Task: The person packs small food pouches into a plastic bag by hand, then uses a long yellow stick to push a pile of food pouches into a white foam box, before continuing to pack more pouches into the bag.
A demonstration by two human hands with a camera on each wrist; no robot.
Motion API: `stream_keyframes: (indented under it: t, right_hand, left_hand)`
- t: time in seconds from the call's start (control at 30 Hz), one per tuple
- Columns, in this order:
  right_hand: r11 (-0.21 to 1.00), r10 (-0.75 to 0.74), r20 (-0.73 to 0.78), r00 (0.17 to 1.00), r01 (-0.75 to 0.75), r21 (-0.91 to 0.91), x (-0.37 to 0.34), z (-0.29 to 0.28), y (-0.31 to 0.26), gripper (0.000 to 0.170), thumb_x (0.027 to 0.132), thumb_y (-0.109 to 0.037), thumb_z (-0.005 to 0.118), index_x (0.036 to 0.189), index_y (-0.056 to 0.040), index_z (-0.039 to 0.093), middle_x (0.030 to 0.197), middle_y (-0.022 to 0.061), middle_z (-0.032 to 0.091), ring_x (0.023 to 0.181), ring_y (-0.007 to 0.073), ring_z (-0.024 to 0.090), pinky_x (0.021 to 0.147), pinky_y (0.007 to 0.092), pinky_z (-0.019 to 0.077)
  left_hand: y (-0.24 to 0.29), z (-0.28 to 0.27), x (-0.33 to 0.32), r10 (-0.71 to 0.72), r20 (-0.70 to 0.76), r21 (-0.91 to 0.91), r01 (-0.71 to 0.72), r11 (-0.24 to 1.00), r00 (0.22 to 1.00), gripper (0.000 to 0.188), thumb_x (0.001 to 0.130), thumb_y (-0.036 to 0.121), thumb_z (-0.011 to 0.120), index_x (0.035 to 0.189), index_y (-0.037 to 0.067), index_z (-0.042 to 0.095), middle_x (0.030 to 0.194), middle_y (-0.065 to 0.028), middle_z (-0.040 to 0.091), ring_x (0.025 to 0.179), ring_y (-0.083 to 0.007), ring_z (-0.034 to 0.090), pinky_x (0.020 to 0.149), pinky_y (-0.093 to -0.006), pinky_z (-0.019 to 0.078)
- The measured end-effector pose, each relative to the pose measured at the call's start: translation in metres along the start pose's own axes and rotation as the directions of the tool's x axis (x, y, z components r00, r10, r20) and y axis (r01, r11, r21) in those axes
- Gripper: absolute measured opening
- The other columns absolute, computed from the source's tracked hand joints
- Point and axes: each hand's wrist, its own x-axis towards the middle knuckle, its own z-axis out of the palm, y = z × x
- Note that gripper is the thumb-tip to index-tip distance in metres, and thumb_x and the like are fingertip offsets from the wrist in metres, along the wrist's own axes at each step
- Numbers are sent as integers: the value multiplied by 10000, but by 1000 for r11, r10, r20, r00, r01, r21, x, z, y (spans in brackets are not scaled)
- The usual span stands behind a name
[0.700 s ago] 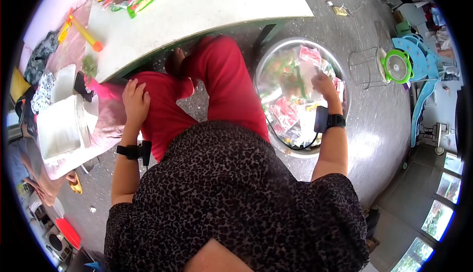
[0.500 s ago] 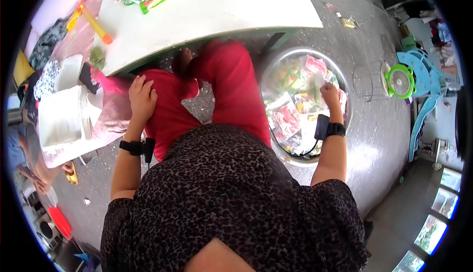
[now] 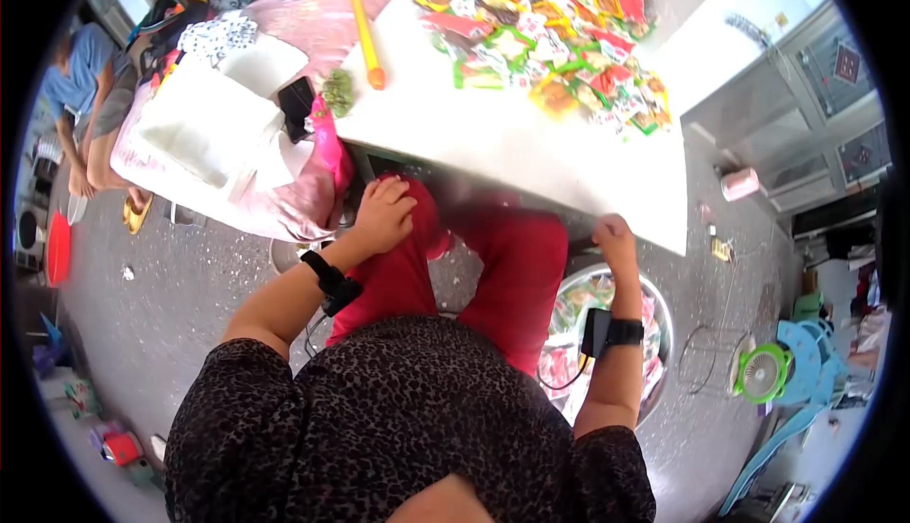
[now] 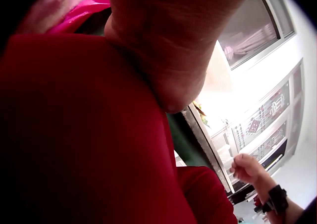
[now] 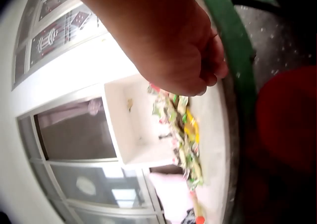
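Packets lie heaped on the tabletop, their print too small to read; more sit in a basin, partly hidden by the right arm and seen only from the head. The left grip rests relaxed on a knee; the right grip, near the tabletop's edge, is curled closed, nothing visible inside.

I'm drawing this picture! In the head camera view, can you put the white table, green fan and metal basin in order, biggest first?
1. White table
2. Metal basin, even though partly hidden
3. Green fan
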Motion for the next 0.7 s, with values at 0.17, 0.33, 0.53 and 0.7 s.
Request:
stream_keyframes:
  t: [0.17, 0.33, 0.53, 0.7]
  right_hand:
    - [937, -326, 75, 942, 333, -107, 73, 74, -52, 89, 739, -78, 500, 789, -9, 526, 707, 154, 533, 645, 256, 533, 606, 304, 425]
    - [847, -510, -39, 859, 494, -195, 82, 123, -60, 90, 741, -65, 488, 789, 6, 516, 748, 162, 523, 705, 285, 517, 645, 321, 420]
    - [845, -534, -153, 832, 517, -139, 79, 150, -31, 122, 745, -41, 497, 842, 29, 521, 775, 155, 536, 714, 272, 521, 666, 323, 426]
    - [860, -508, -151, 848, 489, -147, 79, 151, -29, 132, 755, -55, 498, 851, 33, 518, 790, 142, 539, 708, 246, 523, 659, 309, 425]
  left_hand:
    - [-5, -2, -1, -25, -12, -25, 25, 999, 1000, 241, 608, 183, 558, 832, 96, 556, 1029, -103, 476, 1036, -276, 406, 859, -439, 306]
    - [-10, -3, -6, -55, -28, -38, 54, 998, 998, 239, 591, 195, 560, 811, 102, 566, 1015, -96, 479, 1016, -268, 416, 841, -428, 313]
    - [-10, -1, -9, -68, -56, -73, 64, 995, 996, 235, 590, 193, 570, 814, 122, 562, 1012, -86, 479, 1022, -266, 415, 849, -433, 310]
    - [-8, -2, -10, -79, -52, -77, 75, 994, 996, 212, 606, 193, 562, 806, 122, 555, 1011, -83, 480, 1027, -263, 415, 864, -431, 302]
